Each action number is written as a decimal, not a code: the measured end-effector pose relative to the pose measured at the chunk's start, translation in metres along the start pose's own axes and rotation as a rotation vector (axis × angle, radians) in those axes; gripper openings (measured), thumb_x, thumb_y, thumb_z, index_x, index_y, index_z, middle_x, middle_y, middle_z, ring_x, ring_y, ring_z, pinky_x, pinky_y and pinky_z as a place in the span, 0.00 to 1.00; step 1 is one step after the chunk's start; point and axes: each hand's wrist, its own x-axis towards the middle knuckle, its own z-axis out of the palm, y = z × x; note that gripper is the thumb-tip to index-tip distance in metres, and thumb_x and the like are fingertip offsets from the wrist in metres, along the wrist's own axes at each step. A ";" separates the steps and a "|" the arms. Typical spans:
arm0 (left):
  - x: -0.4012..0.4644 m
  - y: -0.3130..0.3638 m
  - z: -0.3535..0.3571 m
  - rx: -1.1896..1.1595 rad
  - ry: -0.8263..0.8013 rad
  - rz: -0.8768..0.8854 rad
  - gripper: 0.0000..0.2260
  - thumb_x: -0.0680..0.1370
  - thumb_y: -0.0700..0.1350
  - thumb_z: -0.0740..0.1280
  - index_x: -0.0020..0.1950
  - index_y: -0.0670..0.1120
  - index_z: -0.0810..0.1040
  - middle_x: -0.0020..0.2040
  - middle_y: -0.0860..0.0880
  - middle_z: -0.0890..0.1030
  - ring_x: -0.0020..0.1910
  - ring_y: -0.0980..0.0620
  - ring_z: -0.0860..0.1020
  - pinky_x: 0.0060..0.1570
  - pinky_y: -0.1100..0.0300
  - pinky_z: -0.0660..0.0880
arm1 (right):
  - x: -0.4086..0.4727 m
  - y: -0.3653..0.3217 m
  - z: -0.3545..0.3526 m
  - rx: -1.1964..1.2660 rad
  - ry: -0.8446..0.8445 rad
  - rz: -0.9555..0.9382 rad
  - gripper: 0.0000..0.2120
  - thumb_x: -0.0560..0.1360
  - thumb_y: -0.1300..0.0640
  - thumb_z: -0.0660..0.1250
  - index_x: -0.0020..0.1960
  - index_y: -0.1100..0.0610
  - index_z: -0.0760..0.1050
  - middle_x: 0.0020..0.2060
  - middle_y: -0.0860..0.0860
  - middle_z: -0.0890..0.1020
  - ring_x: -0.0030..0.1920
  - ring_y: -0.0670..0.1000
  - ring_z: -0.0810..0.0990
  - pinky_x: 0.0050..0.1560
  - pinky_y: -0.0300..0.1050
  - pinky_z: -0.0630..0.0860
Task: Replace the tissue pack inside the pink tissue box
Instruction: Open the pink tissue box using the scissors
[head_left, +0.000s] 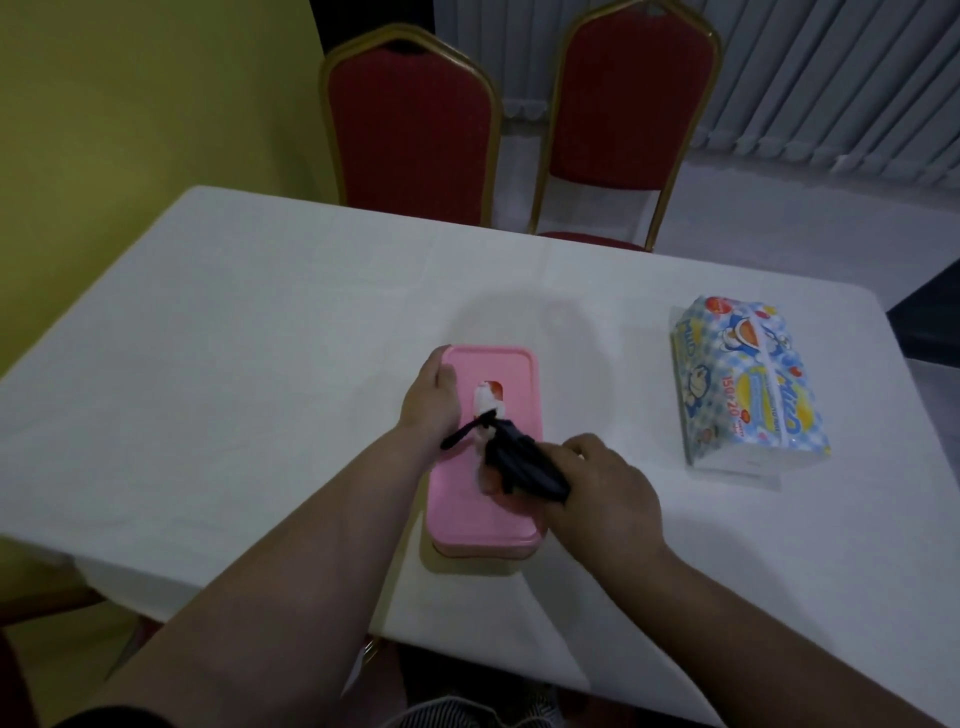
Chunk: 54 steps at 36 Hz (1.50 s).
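Head view looks down on a white-clothed surface (260, 322) where the pink tissue box (511, 374) lies lengthwise, its lid on, near the front edge and roughly in the middle. The left hand (431, 400) rests against the box's left side near the far corner, fingers curled over the lid's rim. The right hand (605, 493) sits over the box's near right part, closed around a dark object (524, 462) (blurred; it may be scissors or a similar tool, but I cannot tell) whose thin end points left across the slot in the lid. A bit of white tissue with an orange mark (489, 395) shows in that slot, just beyond the dark object. Well apart to the right lies a full tissue pack (748, 384), blue-checked with cartoon print, flat on the surface and touched by neither hand. Two red chairs with gold frames (410, 124) stand behind the far edge.
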 end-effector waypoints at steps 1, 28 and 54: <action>0.001 -0.001 0.000 -0.023 -0.001 0.004 0.17 0.82 0.48 0.50 0.70 0.55 0.67 0.64 0.45 0.73 0.60 0.42 0.72 0.63 0.49 0.71 | 0.007 0.000 0.001 0.054 -0.008 0.025 0.19 0.71 0.43 0.65 0.62 0.41 0.74 0.48 0.50 0.77 0.45 0.53 0.78 0.37 0.43 0.69; 0.026 0.036 0.010 0.475 -0.560 0.366 0.14 0.81 0.42 0.59 0.66 0.52 0.74 0.61 0.53 0.77 0.60 0.53 0.73 0.58 0.66 0.65 | 0.043 0.033 -0.029 0.450 -0.067 0.287 0.07 0.70 0.59 0.69 0.47 0.58 0.75 0.39 0.54 0.80 0.41 0.56 0.77 0.36 0.42 0.68; -0.032 -0.019 -0.027 0.449 0.230 0.059 0.19 0.82 0.49 0.48 0.67 0.51 0.72 0.61 0.43 0.79 0.60 0.41 0.75 0.57 0.52 0.70 | -0.007 0.022 -0.014 0.383 0.112 0.397 0.12 0.67 0.46 0.72 0.42 0.51 0.73 0.41 0.49 0.73 0.38 0.53 0.76 0.38 0.49 0.74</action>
